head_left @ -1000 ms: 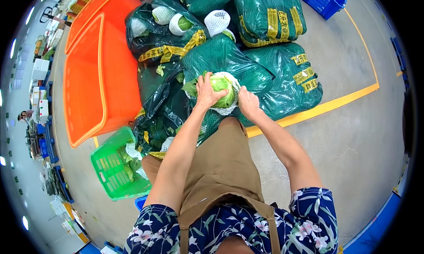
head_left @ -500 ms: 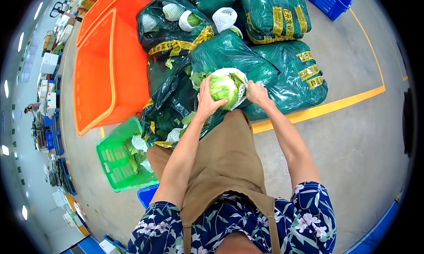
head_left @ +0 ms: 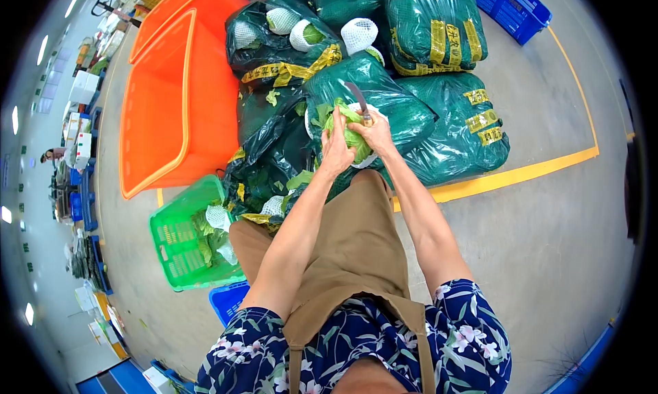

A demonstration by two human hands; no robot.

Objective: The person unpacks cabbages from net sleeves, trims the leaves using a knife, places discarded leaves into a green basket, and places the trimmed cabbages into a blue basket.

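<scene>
A: Since the cabbage (head_left: 356,143) is between both hands, over the green bag's (head_left: 397,104) near edge — grip?

B: Left hand (head_left: 336,151) part-curled, holding its side. Right hand (head_left: 376,135) closed round the knife (head_left: 356,93), thumb towards the cabbage.

A: Risk?

B: Nicked fingers, I'd say — bare blade, hands crowded. Slick plastic could let the cabbage roll.

A: Around?

B: Green crate (head_left: 171,237) with leaves (head_left: 207,247), orange bins (head_left: 214,113), grey floor (head_left: 528,257).
</scene>
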